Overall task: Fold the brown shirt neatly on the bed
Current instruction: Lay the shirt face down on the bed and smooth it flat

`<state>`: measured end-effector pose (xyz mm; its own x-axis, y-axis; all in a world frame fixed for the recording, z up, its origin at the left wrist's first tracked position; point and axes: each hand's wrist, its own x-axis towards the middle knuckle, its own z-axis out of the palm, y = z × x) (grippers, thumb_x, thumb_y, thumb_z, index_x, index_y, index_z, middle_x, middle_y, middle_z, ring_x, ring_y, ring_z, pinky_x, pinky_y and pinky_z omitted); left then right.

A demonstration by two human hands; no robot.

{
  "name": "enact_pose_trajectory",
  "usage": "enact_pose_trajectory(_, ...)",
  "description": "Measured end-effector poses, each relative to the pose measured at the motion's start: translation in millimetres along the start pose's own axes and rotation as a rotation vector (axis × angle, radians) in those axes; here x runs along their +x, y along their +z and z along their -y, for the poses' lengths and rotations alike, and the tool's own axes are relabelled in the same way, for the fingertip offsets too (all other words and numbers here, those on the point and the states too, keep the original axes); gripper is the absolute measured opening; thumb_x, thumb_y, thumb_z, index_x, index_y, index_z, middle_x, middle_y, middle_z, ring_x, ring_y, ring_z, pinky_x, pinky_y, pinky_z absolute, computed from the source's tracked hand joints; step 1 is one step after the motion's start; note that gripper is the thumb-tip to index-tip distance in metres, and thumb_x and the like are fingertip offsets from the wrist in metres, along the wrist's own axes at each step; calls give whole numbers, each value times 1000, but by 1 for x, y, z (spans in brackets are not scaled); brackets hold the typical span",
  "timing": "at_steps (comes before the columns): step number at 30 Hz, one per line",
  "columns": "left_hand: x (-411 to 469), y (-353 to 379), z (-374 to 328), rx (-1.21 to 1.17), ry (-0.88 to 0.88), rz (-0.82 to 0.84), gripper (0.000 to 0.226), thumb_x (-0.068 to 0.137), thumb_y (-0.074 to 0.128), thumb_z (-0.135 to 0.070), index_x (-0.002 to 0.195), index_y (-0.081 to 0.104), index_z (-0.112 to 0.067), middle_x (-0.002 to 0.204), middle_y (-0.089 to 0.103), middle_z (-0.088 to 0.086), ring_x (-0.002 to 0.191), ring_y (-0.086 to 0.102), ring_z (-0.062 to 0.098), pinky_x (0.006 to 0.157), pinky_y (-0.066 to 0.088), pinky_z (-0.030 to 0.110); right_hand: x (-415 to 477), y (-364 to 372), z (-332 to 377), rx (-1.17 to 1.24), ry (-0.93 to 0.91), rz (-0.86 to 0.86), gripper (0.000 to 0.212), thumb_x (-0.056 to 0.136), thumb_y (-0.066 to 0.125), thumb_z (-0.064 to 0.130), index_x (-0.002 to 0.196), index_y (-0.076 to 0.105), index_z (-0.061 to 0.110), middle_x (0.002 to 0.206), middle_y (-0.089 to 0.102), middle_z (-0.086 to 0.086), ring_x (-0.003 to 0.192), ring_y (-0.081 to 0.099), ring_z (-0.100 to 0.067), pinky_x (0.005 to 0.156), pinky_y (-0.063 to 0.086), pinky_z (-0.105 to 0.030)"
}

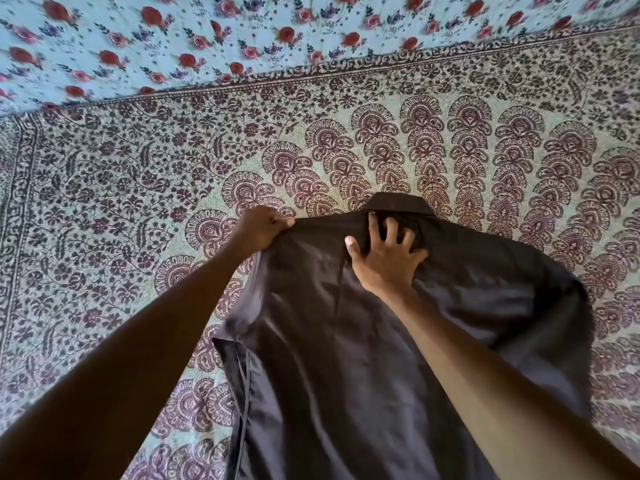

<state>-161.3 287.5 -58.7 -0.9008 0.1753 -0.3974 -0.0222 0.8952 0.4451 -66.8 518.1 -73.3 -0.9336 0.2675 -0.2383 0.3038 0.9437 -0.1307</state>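
Head view: the shirt (329,375) lies spread on the patterned bedspread (121,202), right of centre, its collar (398,202) at the far end. The left hand (263,228) is clenched on the shirt's left shoulder edge, pinching the cloth. The right hand (384,261) rests on the shirt just near of the collar, fingers splayed and pressing down, grasping nothing. A blue rose-print sheet (207,36) lies at the far side.
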Motion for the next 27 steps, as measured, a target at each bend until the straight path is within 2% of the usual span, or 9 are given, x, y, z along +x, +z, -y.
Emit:
enact_pose_trajectory(2, -2, 5, 5, 74, 18, 32, 40, 92, 57, -43, 79, 62, -6, 77, 58, 7, 83, 61, 29, 71, 43, 36, 2, 0, 0, 3, 1, 2, 71, 91, 25, 70, 151, 24, 32, 149, 31, -2, 123, 34, -35, 94, 30, -58)
enact_pose_trajectory(7, -20, 6, 1, 20, -107, -194, 24, 87, 62, -48, 85, 55, -25, 88, 66, 6, 83, 63, 29, 69, 44, 34, 2, 1, -6, -28, -22, 23, 74, 89, 25, 73, 151, 22, 32, 150, 29, -3, 124, 33, -36, 95, 30, -59)
enact_pose_trajectory(10, -38, 19, -13, 288, -88, -353, 25, 91, 60, -31, 110, 52, -17, 111, 60, 11, 102, 57, 32, 87, 41, 43, 8, -6, -7, -10, -26, 110, 75, 89, 23, 74, 152, 18, 34, 151, 23, -1, 128, 28, -36, 97, 27, -59)
enact_pose_trajectory(13, -60, 38, -32, 344, 17, -496, 33, 82, 62, -11, 113, 52, -13, 116, 53, 14, 103, 53, 32, 85, 43, 44, 13, -19, -12, 135, -16, 188, 70, 90, 29, 70, 149, 26, 33, 146, 28, -1, 129, 30, -36, 99, 28, -58)
enact_pose_trajectory(18, -120, 106, -90, 287, 340, -202, 41, 83, 60, -35, 121, 51, -23, 123, 50, 6, 107, 52, 30, 83, 46, 44, -56, -21, -52, 176, -40, -83, 37, 88, 59, 35, 123, 55, 25, 125, 51, -3, 115, 46, -33, 89, 36, -50)
enact_pose_trajectory(20, -140, 130, -103, 330, 288, -119, 59, 80, 61, -46, 133, 45, -26, 138, 43, 2, 122, 45, 28, 96, 42, 48, -97, -17, -75, 92, -33, -111, 35, 84, 61, 31, 118, 57, 27, 121, 53, -1, 112, 48, -30, 88, 36, -48)
enact_pose_trajectory(23, -155, 145, -122, 246, 66, -92, 66, 79, 65, -33, 139, 38, -28, 148, 31, 2, 138, 29, 29, 109, 29, 56, -150, -9, -111, -50, 23, -83, 45, 80, 63, 33, 123, 54, 26, 125, 51, -3, 115, 46, -30, 91, 37, -50)
enact_pose_trajectory(25, -170, 149, -141, 165, -37, -108, 66, 74, 65, -21, 136, 41, -23, 145, 33, 7, 133, 32, 32, 108, 31, 52, -184, -6, -135, -84, 106, -89, 53, 79, 65, 37, 128, 52, 24, 128, 50, -6, 120, 45, -31, 93, 36, -51)
enact_pose_trajectory(27, -193, 158, -158, 163, 55, -132, 62, 73, 66, -18, 132, 46, -18, 137, 40, 10, 123, 40, 34, 102, 36, 48, -213, -7, -155, -80, 202, -93, 60, 79, 64, 41, 134, 47, 24, 136, 45, -6, 125, 42, -31, 94, 36, -51)
